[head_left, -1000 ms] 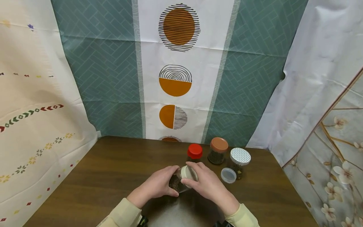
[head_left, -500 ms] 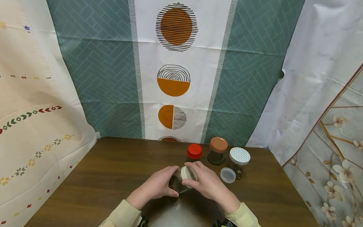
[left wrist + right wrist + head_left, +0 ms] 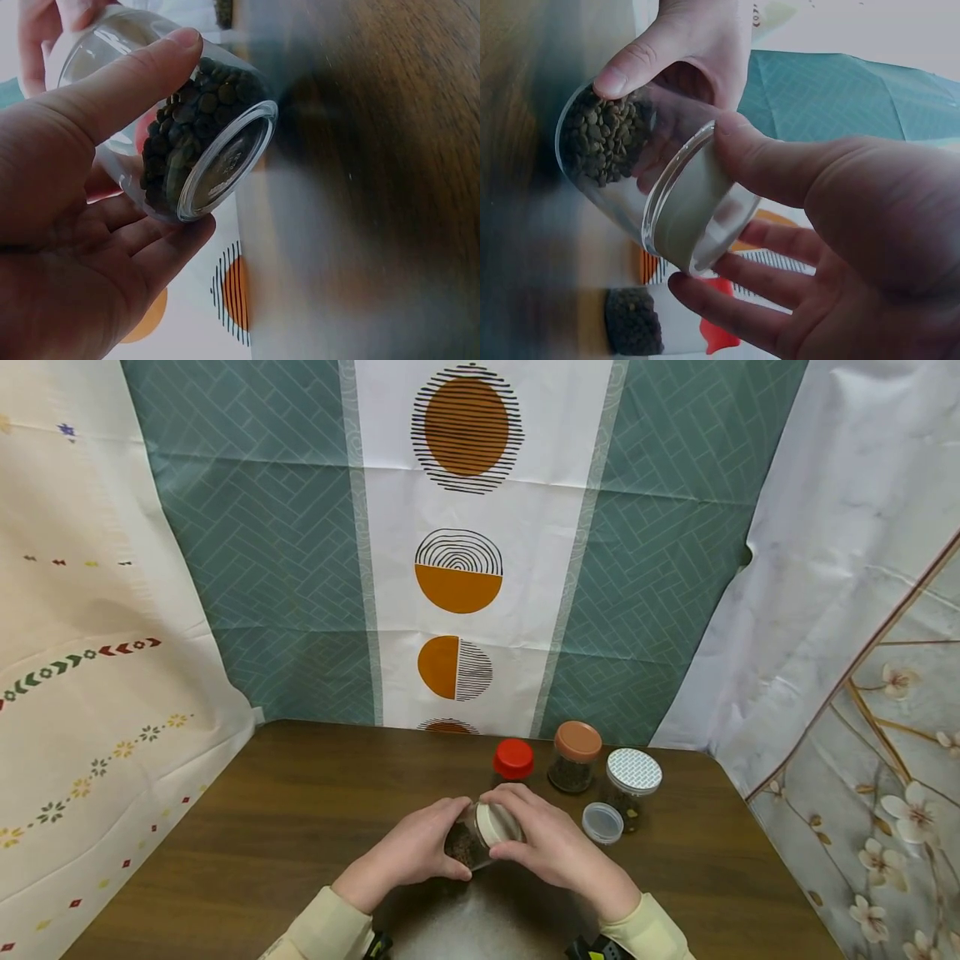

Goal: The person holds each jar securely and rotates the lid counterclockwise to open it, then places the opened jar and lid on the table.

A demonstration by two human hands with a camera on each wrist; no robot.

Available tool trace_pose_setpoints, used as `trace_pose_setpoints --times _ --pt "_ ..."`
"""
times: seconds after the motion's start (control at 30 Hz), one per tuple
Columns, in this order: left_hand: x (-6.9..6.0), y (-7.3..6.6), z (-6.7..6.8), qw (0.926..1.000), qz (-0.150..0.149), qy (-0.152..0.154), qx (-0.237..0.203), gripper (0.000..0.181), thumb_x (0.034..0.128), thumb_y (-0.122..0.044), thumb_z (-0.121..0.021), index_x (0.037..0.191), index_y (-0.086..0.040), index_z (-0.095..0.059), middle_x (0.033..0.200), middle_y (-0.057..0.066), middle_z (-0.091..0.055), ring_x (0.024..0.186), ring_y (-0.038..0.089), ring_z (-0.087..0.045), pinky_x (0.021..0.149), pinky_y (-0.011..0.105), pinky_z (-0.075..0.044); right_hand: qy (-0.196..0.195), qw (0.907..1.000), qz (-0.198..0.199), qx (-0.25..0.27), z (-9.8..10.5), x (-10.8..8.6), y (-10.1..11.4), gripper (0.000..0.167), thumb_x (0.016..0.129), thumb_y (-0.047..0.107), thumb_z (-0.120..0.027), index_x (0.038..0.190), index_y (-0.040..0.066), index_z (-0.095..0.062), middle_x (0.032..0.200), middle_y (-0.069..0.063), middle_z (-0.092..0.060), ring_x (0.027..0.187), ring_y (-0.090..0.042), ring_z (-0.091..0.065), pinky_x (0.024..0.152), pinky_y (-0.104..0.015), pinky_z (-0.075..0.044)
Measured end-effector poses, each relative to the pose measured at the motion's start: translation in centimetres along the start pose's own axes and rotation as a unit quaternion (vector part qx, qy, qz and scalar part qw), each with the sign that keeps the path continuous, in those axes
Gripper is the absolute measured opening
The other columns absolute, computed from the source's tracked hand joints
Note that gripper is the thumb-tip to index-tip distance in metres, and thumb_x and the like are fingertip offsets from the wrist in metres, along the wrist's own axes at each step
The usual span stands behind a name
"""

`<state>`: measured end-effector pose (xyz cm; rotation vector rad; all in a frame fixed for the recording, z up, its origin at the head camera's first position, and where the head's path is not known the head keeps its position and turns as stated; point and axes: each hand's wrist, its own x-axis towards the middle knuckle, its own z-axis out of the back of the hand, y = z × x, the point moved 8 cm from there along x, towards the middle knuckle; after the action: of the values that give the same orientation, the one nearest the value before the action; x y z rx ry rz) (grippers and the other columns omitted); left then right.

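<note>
A clear jar (image 3: 199,124) of dark round pellets leans tilted over the table, its base toward the left hand's side. The left hand (image 3: 412,847) grips the jar body, thumb on one side and fingers around the other, as the left wrist view shows. On the jar's cream lid (image 3: 498,824) the right hand (image 3: 551,839) has its thumb and fingers round the rim. In the right wrist view the lid (image 3: 694,202) sits at the jar's mouth, and the pellets (image 3: 604,135) lie toward the base.
Behind the hands stands a red-lidded jar (image 3: 513,759). To its right are an orange-lidded jar (image 3: 576,756) and a white-patterned-lidded jar (image 3: 633,781), with a small clear lid or cup (image 3: 602,823) in front. Fabric hangs behind the brown table (image 3: 315,793).
The right hand's fingers have shifted slightly round the lid. The left hand keeps its grip on the jar, which has barely moved.
</note>
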<state>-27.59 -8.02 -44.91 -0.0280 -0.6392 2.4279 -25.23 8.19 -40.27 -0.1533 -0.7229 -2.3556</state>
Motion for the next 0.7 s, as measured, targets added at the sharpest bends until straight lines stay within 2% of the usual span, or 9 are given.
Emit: trace_pose_setpoints --times 0.17,0.4,0.57,0.7 --pt "0.0 0.1 0.0 1.0000 0.000 0.003 -0.004 0.096 0.0791 -0.033 -0.103 0.154 0.000 -0.053 0.142 0.013 -0.065 0.123 0.027 -0.066 0.100 0.051 -0.057 0.006 0.9997 0.023 0.005 -0.1 0.0 0.1 0.066 0.089 0.017 -0.094 0.147 0.021 -0.063 0.151 0.004 -0.057 0.125 -0.020 -0.065 0.099 -0.047 -0.057" --pt "-0.1 0.2 -0.1 1.0000 0.001 0.003 -0.007 0.097 0.0791 -0.033 -0.103 0.155 0.000 -0.053 0.142 0.012 -0.064 0.124 0.028 -0.066 0.101 0.052 -0.056 0.020 0.9992 0.031 0.017 -0.3 0.1 0.0 0.068 0.087 0.011 -0.095 0.145 0.024 -0.063 0.156 0.006 -0.053 0.135 -0.021 -0.059 0.106 -0.048 -0.054" --pt "-0.1 0.0 -0.1 1.0000 0.002 0.005 -0.005 0.095 0.0788 -0.033 -0.104 0.154 -0.002 -0.054 0.141 0.011 -0.064 0.124 0.027 -0.066 0.101 0.052 -0.057 0.014 0.9994 0.009 0.030 -0.3 0.2 -0.2 0.067 0.091 0.026 -0.094 0.150 0.025 -0.062 0.160 0.002 -0.049 0.141 -0.025 -0.055 0.108 -0.050 -0.052" --pt "0.0 -0.3 0.0 1.0000 -0.002 0.008 -0.005 0.094 0.0781 -0.033 -0.104 0.152 -0.003 -0.055 0.139 0.009 -0.065 0.122 0.026 -0.066 0.100 0.050 -0.057 -0.004 0.9977 -0.059 0.032 -0.2 0.2 -0.9 0.067 0.098 0.047 -0.085 0.156 0.026 -0.060 0.156 -0.001 -0.053 0.132 -0.027 -0.063 0.104 -0.055 -0.055"
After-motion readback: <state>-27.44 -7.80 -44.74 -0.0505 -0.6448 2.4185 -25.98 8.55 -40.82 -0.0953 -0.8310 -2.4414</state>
